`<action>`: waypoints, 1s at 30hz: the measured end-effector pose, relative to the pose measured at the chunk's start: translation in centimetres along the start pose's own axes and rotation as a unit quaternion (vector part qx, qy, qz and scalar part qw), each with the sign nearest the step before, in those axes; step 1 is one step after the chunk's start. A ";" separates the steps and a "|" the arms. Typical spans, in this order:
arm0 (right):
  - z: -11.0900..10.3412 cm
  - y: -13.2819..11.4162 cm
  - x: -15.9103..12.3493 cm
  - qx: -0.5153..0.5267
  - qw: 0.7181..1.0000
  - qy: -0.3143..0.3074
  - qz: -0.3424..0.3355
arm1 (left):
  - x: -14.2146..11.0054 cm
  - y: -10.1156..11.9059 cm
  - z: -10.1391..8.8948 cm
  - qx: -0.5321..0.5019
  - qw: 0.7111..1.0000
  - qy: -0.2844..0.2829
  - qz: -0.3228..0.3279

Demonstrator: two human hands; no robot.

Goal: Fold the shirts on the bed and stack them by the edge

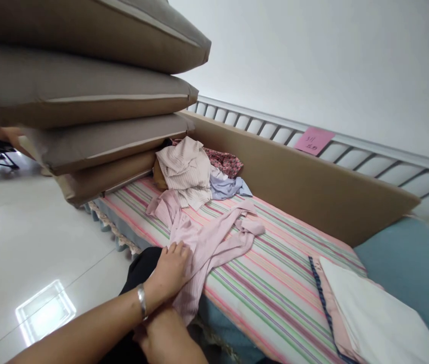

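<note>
My left hand (172,267), with a silver bracelet on its wrist, has its fingers curled onto a thin pink garment (218,237). The garment lies stretched and crumpled across the striped bed sheet (275,283), its lower end hanging over the bed's near edge. Crossing beneath my left wrist is my right hand (144,339), low in the view and mostly covered; its fingers are hidden. Beyond the pink garment is a heap with a beige striped garment (187,169), a light blue cloth (227,188) and a dark red patterned cloth (225,161).
Thick grey-brown cushions (96,101) are stacked at the bed's left end. A brown board (294,177) stands along the metal rail (256,119), which carries a pink paper note (315,140). Folded white cloth (381,308) lies at right, by a teal cushion (408,263). Shiny floor tiles (28,227) extend left.
</note>
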State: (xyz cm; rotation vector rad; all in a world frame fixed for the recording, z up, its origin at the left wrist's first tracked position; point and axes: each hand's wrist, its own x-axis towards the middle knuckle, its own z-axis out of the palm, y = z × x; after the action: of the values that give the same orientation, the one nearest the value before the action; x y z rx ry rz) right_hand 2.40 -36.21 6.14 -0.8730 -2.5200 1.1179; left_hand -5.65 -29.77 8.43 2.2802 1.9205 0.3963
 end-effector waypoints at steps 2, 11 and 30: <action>-0.3 -0.2 -0.2 0.015 1.000 -0.003 0.001 | 0.4 -0.5 1.2 0.047 0.998 -0.042 0.005; -0.3 -0.9 -0.3 0.023 0.999 -0.036 0.017 | -1.3 -1.5 2.7 0.066 0.997 -0.011 0.030; 2.9 13.3 -7.7 -0.207 0.946 0.176 0.179 | -4.4 -14.2 0.0 -0.572 0.749 0.132 -0.306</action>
State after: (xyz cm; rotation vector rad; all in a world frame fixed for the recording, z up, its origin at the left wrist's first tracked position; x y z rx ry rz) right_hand 12.82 -35.59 -5.55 -1.5354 -2.3752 0.4428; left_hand -19.80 -31.50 4.09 0.7854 1.5977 1.3476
